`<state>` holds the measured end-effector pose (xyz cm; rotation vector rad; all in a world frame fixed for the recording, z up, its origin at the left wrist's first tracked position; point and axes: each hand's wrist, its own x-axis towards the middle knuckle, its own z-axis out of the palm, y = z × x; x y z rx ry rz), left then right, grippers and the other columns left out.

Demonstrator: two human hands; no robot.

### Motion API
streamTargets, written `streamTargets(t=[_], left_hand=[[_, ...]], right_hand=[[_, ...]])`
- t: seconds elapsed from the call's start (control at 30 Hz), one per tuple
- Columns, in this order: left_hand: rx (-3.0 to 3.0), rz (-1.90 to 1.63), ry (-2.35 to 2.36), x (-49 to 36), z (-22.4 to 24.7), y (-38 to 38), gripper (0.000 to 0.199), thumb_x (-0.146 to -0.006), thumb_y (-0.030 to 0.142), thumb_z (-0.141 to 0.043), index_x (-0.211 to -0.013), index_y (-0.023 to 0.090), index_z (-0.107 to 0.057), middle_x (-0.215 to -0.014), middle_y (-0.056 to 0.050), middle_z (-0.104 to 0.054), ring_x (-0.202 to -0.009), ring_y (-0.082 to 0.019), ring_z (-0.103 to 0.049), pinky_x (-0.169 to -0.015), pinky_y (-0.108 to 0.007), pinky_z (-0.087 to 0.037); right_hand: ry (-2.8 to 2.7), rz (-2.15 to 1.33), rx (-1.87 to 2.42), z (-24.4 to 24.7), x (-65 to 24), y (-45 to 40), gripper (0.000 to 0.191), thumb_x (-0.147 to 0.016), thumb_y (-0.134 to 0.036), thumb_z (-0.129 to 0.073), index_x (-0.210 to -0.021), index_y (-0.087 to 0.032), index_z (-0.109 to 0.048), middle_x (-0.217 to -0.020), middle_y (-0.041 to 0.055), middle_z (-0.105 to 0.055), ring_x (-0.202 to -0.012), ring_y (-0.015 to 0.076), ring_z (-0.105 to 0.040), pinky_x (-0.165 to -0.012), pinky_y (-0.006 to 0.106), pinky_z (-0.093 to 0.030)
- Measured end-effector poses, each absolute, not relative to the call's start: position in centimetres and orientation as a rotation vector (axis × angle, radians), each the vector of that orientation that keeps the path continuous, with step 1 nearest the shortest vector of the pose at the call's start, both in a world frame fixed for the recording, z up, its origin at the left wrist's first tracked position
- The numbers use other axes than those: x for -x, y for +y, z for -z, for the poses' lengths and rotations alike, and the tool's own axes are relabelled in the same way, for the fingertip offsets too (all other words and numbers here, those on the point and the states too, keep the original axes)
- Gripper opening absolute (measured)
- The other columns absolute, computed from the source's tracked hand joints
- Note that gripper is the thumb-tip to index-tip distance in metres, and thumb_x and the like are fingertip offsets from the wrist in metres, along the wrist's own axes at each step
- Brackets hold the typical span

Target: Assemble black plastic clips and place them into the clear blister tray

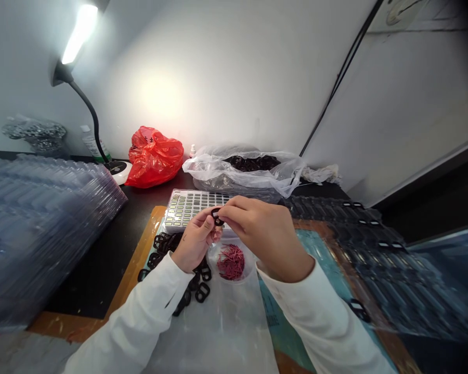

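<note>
My left hand [195,236] pinches a small black plastic frame [217,220] with an opening through it. At the frame's upper right edge, the fingertips of my right hand [259,228] are pressed together; whatever they hold is hidden. Below both hands stands a clear round tub [249,267] of thin pink-red sticks [231,262]. Loose black frames [203,292] like the held one lie in a heap under and beside my left wrist. Just behind the hands is a white tray [185,203] with rows of small rectangular pieces, partly covered by my right hand.
Stacked clear plastic trays [42,228] rise on the left. Dark ribbed trays [390,270] holding a few black frames spread along the right. At the back sit a lit desk lamp [80,36], a red plastic bag [156,161] and a clear bag [214,169] of dark parts.
</note>
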<state>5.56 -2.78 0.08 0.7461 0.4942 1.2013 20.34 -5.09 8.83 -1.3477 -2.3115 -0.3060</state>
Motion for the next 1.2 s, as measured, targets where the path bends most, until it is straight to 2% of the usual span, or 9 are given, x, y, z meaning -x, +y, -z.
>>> streamTargets(t=[0.53, 0.83, 1.03, 1.1, 1.13, 1.2], left_hand=[[-0.713, -1.172, 0.527, -5.6, -0.4, -2.9, 0.042, -0.068, 0.047, -0.081, -0.09, 0.014, -0.067, -0.072, 0.0, -0.057, -0.055, -0.004, -0.05, -0.05, -0.014, -0.039], [-0.689, -1.176, 0.524, -5.7, -0.5, -2.8, 0.042, -0.07, 0.048, -0.08, -0.091, 0.014, -0.067, -0.085, -0.004, -0.065, -0.059, -0.004, -0.051, -0.052, -0.014, -0.04], [-0.68, -1.178, 0.535, -5.6, -0.6, -2.8, 0.042, -0.07, 0.048, -0.08, -0.09, 0.014, -0.065, -0.075, -0.001, -0.059, -0.057, -0.005, -0.05, -0.048, -0.014, -0.038], [-0.681, -1.178, 0.542, -5.6, -0.6, -2.8, 0.043, -0.07, 0.049, -0.08, -0.092, 0.015, -0.066, -0.07, 0.0, -0.058, -0.056, -0.005, -0.05, -0.049, -0.014, -0.038], [-0.681, -1.178, 0.543, -5.6, -0.6, -2.8, 0.044, -0.07, 0.049, -0.08, -0.093, 0.014, -0.066, -0.07, 0.0, -0.059, -0.055, -0.005, -0.05, -0.049, -0.014, -0.038], [-0.684, -1.172, 0.54, -5.6, -0.6, -2.8, 0.047, -0.069, 0.05, -0.08, -0.095, 0.014, -0.066, -0.075, -0.002, -0.063, -0.054, -0.005, -0.049, -0.049, -0.015, -0.039]], right_hand=[[-2.227, 0.218, 1.28, -8.1, -20.8, -4.2, 0.011, -0.091, -0.021, -0.064, -0.085, -0.027, -0.07, -0.09, -0.0089, -0.07, -0.076, 0.0094, -0.063, -0.054, 0.027, -0.025], [-2.169, 0.168, 1.258, -8.5, -21.5, -4.0, 0.015, -0.092, -0.015, -0.06, -0.089, -0.025, -0.071, -0.095, -0.0077, -0.072, -0.076, 0.0076, -0.064, -0.055, 0.023, -0.03], [-2.252, 0.092, 1.246, -8.8, -21.4, -4.1, 0.019, -0.093, -0.017, -0.057, -0.091, -0.028, -0.072, -0.099, -0.0052, -0.072, -0.082, 0.011, -0.065, -0.059, 0.024, -0.035], [-2.25, 0.075, 1.226, -9.0, -21.4, -4.2, 0.014, -0.092, -0.023, -0.061, -0.101, -0.028, -0.071, -0.104, -0.0024, -0.071, -0.093, 0.0148, -0.065, -0.066, 0.025, -0.042], [-2.256, 0.053, 1.207, -9.1, -21.4, -4.2, 0.02, -0.09, -0.027, -0.064, -0.11, -0.027, -0.069, -0.109, -0.0004, -0.07, -0.101, 0.0174, -0.063, -0.072, 0.026, -0.045], [-2.291, -0.038, 1.179, -9.4, -21.5, -4.4, 0.047, -0.084, -0.031, -0.073, -0.128, -0.024, -0.059, -0.12, 0.0035, -0.067, -0.114, 0.0217, -0.058, -0.085, 0.031, -0.049]])
